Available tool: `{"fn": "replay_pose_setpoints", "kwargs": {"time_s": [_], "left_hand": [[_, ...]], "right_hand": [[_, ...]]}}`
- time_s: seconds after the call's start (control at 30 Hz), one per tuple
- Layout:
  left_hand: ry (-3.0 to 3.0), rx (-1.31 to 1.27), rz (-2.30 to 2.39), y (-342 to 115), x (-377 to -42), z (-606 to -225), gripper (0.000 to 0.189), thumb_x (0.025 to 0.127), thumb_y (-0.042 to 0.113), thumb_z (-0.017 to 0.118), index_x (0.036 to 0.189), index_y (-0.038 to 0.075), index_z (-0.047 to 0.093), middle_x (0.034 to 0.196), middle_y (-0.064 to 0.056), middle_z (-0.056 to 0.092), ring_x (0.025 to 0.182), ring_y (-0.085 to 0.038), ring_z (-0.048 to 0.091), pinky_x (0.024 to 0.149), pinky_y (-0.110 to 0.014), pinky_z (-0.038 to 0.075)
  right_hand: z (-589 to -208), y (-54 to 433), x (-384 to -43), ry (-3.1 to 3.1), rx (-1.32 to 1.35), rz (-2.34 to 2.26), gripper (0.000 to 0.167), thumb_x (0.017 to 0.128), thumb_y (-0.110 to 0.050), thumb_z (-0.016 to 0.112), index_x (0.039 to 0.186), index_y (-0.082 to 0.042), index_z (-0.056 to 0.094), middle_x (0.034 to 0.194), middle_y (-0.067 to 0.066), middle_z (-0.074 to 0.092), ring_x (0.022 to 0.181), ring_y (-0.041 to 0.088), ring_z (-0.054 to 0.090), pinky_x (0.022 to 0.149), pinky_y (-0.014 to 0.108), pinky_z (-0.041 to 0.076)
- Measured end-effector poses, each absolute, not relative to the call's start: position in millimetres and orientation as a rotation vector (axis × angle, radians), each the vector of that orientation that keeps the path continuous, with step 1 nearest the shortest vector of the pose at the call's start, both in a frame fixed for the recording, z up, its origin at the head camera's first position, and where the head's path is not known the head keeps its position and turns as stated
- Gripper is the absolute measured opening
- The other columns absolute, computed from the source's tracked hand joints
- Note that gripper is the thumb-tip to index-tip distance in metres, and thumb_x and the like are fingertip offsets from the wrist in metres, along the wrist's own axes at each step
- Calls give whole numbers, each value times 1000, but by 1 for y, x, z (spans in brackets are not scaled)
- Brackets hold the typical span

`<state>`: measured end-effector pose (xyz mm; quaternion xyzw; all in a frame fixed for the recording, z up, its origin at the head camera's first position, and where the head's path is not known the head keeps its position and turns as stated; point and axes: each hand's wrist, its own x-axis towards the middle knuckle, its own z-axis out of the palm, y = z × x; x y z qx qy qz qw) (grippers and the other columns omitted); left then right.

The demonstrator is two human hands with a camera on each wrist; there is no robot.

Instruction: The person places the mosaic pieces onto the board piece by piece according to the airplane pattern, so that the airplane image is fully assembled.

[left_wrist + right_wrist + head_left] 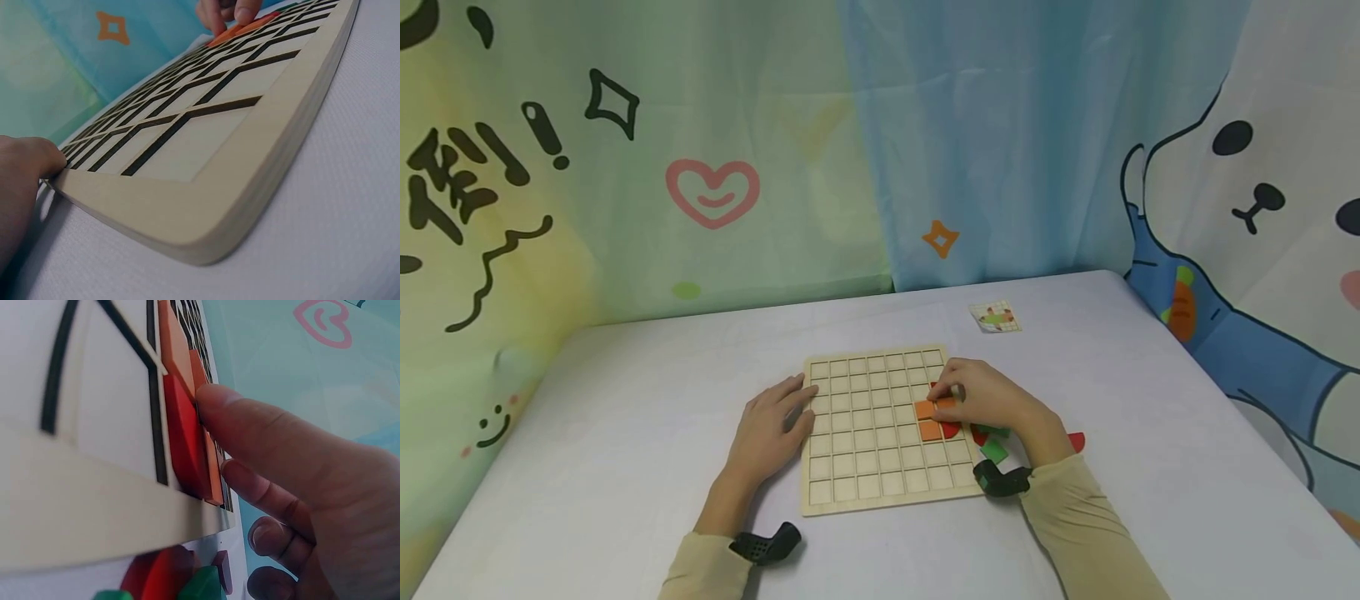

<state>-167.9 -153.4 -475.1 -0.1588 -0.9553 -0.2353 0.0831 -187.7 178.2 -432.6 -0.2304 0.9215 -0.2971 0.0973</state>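
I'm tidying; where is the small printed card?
In the head view, the card lies on the white table, beyond the far right corner of the pale wooden grid board.

Tabletop (587, 467) at frame left offers passage; right of centre, the right hand (987, 392) and 3 orange tiles (929, 430) obstruct.

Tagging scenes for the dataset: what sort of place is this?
Likely an indoor play or recording corner; its exact use can't be told. A cartoon-printed curtain hangs behind a white table, which holds a wooden grid board and colored pieces.
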Motion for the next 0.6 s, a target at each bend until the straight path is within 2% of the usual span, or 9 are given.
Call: {"fn": "replay_pose_setpoints", "kwargs": {"time_s": [0.6], "left_hand": [[-2853,-478,-715,-153,-167,-474,39,94,32,53,130,19,59,144,-4,48,135,-25,42,112,-51,30]], "right_hand": [[-431,178,-188,2723,-671,-850,20,79,-30,76,96,-19,75,95,-6,59,79,12,49,71,25,45]]}}
